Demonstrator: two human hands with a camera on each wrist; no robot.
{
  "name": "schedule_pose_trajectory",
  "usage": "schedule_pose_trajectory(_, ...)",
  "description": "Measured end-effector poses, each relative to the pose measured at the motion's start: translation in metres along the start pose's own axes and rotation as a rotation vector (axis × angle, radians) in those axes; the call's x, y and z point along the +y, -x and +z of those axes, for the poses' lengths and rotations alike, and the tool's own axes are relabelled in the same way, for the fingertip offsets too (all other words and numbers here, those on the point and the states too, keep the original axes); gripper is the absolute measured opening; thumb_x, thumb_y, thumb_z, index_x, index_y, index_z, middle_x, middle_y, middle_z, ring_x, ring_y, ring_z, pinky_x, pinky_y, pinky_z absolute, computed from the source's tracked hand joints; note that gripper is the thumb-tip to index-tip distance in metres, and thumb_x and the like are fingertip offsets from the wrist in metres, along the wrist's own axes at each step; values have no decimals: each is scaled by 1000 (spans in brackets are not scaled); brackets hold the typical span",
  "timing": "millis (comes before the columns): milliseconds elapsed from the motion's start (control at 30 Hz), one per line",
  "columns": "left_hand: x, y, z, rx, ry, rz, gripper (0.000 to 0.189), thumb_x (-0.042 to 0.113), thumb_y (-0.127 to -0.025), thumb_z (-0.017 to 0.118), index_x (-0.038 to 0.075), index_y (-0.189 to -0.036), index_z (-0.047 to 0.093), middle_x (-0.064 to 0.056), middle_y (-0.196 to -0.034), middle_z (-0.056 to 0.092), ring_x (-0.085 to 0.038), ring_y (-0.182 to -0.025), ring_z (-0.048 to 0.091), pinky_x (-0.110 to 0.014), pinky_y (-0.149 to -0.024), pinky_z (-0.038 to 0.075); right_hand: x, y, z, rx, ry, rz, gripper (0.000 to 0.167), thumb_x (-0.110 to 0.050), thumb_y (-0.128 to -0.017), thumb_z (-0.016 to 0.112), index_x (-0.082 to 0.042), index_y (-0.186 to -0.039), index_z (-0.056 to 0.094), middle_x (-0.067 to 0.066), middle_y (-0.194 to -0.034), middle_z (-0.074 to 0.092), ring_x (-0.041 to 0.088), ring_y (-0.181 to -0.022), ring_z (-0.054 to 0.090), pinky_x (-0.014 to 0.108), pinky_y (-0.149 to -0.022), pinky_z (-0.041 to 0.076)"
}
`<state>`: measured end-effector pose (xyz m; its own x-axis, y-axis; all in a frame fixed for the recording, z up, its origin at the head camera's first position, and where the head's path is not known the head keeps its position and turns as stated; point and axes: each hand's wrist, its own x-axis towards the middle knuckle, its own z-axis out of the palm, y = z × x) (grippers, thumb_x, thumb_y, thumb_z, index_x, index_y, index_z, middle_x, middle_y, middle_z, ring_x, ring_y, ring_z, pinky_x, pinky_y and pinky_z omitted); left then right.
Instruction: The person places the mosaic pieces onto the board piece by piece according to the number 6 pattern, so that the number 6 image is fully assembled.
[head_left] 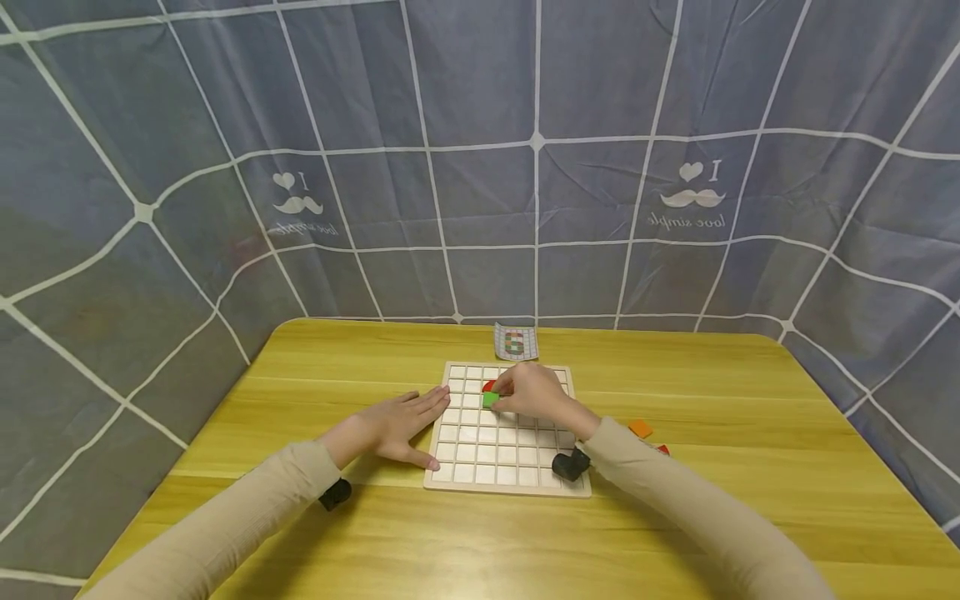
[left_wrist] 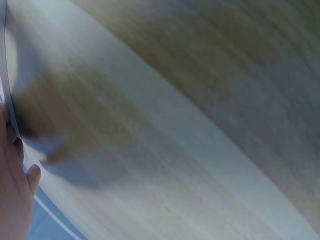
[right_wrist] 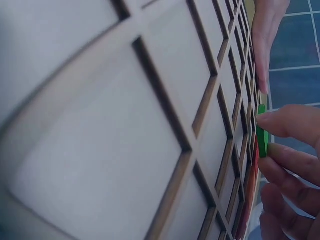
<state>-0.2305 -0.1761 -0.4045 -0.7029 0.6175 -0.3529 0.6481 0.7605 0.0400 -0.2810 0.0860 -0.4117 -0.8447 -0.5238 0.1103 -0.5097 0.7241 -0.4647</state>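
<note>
A pale wooden board [head_left: 465, 489] divided into square cells lies on the table. My right hand [head_left: 534, 392] pinches a green square tile [head_left: 490, 400] over the upper part of the board; in the right wrist view the tile [right_wrist: 262, 131] is edge-on between thumb and fingers. Just beyond it, a red piece [head_left: 489, 386] with a curved edge sits on the board, partly covered by the hand. My left hand [head_left: 401, 423] rests at the board's left edge, fingers straight and thumb apart. The left wrist view catches only part of that hand [left_wrist: 12, 185].
Behind the board lies a small card [head_left: 516, 342] printed with a coloured grid pattern. To the right are an orange tile [head_left: 640, 428] and a red piece [head_left: 663, 450], partly hidden by the right sleeve. A grey curtain [head_left: 487, 200] with white lines hangs around the table.
</note>
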Motion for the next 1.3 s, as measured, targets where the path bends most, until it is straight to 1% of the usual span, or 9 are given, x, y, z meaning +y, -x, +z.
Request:
schedule_pose_trajectory(233, 3, 0, -3, 2, 20, 2, 104, 71, -85, 50, 6, -155, 8, -12, -163, 1, -23, -151, 7, -44, -122, 17, 2, -1, 4, 5, 23, 1, 22, -30, -77, 80, -18, -95, 78, -3, -90, 76, 4, -68, 63, 19, -49, 44)
schedule_pose_trajectory(400, 4, 0, -4, 0, 21, -4, 104, 69, -85, 51, 5, -155, 9, -12, -163, 1, -24, -151, 7, -44, -122, 18, 2, -1, 5, 11, 28, 7, 22, -30, -77, 80, -18, -96, 78, -3, -93, 76, 5, -70, 64, 19, -51, 44)
schedule_pose_trajectory(633, 5, -1, -5, -2, 19, -8, 104, 69, -85, 52, 5, -155, 9, -12, -163, 2, -24, -151, 8, -44, -122, 17, 1, -1, 4, 10, 30, 9, 21, -30, -78, 80, -19, -95, 78, -3, -92, 76, 5, -70, 63, 20, -51, 43)
schedule_pose_trajectory(833, 5, -2, -4, 0, 2, -13, 104, 69, -85, 53, 5, -155, 10, -12, -163, 3, -23, -151, 9, -43, -122, 19, 1, -1, 3, 2, 20, 5, 21, -30, -78, 80, -18, -95, 78, -3, -91, 76, 7, -74, 66, 21, -55, 47)
schedule_pose_trajectory(1067, 5, -2, -4, -13, 13, -18, 104, 70, -84, 52, 6, -155, 9, -11, -163, 2, -23, -151, 8, -43, -122, 18, 1, 1, 2, -11, 17, 10, 22, -31, -79, 79, -19, -97, 78, -4, -95, 75, 7, -78, 66, 21, -58, 48)
schedule_pose_trajectory(1233, 4, -1, -3, -19, 16, -18, 105, 71, -84, 51, 6, -155, 8, -11, -163, 1, -23, -151, 7, -43, -122, 17, 3, 6, -3, -19, -16, 20, 21, -30, -79, 78, -21, -98, 77, -6, -88, 74, 6, -71, 62, 22, -55, 44)
schedule_pose_trajectory(1300, 3, -1, -3, -20, 18, -21, 105, 71, -84, 51, 7, -155, 8, -11, -163, 1, -23, -151, 7, -43, -122, 16, 5, 8, -6, -13, -27, 26, 21, -29, -80, 78, -21, -99, 77, -7, -89, 74, 7, -71, 61, 23, -55, 43)
